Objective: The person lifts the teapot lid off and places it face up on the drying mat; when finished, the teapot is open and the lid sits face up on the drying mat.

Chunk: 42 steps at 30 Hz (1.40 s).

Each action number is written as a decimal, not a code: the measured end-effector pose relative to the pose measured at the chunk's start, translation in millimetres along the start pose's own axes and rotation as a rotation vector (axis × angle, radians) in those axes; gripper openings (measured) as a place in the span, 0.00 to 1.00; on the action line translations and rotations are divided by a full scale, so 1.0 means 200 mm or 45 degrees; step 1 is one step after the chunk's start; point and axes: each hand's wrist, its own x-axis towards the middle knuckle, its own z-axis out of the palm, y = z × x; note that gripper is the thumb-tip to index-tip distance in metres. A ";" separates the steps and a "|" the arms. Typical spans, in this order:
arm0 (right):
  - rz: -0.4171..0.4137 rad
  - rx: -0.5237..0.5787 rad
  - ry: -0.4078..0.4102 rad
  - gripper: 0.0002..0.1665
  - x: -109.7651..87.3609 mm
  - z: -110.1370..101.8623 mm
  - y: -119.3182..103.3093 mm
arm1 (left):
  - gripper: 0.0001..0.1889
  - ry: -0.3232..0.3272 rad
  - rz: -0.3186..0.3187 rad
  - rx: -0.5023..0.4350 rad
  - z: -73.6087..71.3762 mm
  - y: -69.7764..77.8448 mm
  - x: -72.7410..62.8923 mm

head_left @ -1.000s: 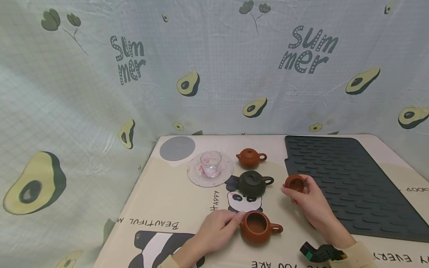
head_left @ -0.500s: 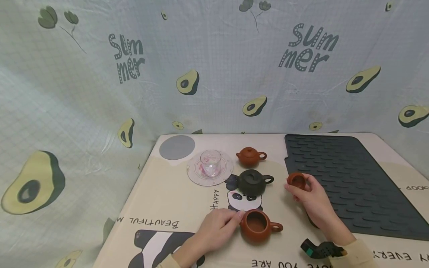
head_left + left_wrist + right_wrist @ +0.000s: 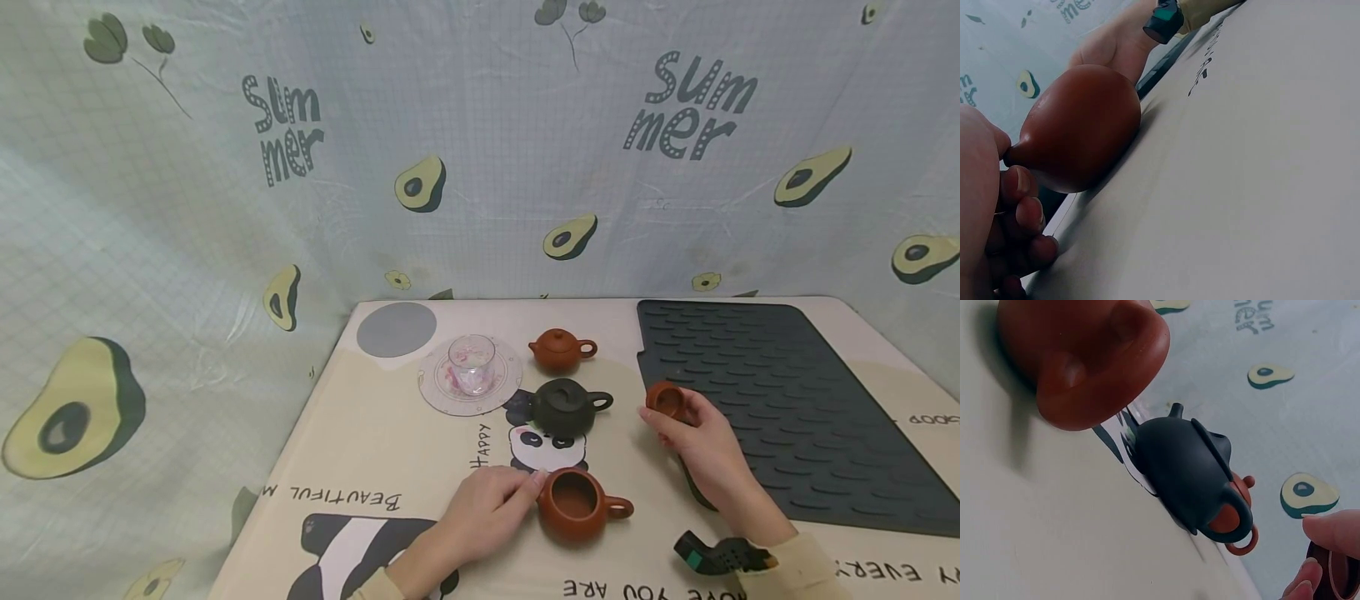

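The lidless reddish-brown teapot (image 3: 572,525) stands upright on the table in front, its mouth open and its handle to the right. My left hand (image 3: 487,512) pinches the teapot's short spout between thumb and fingers, as the left wrist view shows at close range. Off to the right, my right hand (image 3: 705,446) holds a small round reddish-brown lid (image 3: 666,402) raised near the dark mat, hollow underside tilted toward me. In the right wrist view only part of that lid (image 3: 1335,575) shows at the corner, between thumb and fingertips.
Behind the front pot is a black lidded teapot (image 3: 564,408), with a smaller reddish-brown teapot (image 3: 557,351) beyond it. A clear glass cup (image 3: 472,367) stands on a round patterned coaster (image 3: 435,392). At right lies a dark ridged mat (image 3: 795,442). A printed curtain (image 3: 480,125) hangs behind.
My right hand has shifted slightly right with the lid, tilting it a little more. The left hand and the front teapot have stayed in place.
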 end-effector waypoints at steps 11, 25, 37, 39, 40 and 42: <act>0.046 0.022 0.057 0.50 0.01 0.01 0.00 | 0.26 0.008 0.017 0.006 0.00 0.00 0.00; 0.045 -0.030 0.114 0.55 0.03 -0.01 0.01 | 0.26 0.005 0.013 0.001 -0.01 0.01 0.00; 0.014 -0.052 0.170 0.55 0.06 -0.04 0.04 | 0.26 -0.002 0.001 0.007 0.00 0.00 0.00; 0.010 -0.058 0.178 0.54 0.07 -0.04 0.04 | 0.26 -0.002 -0.003 0.007 0.00 0.00 0.00; 0.006 -0.057 0.183 0.54 0.07 -0.05 0.04 | 0.26 -0.002 -0.006 0.006 0.00 0.00 0.00; 0.000 -0.056 0.193 0.53 0.08 -0.05 0.05 | 0.26 -0.002 -0.011 0.005 0.00 0.00 0.00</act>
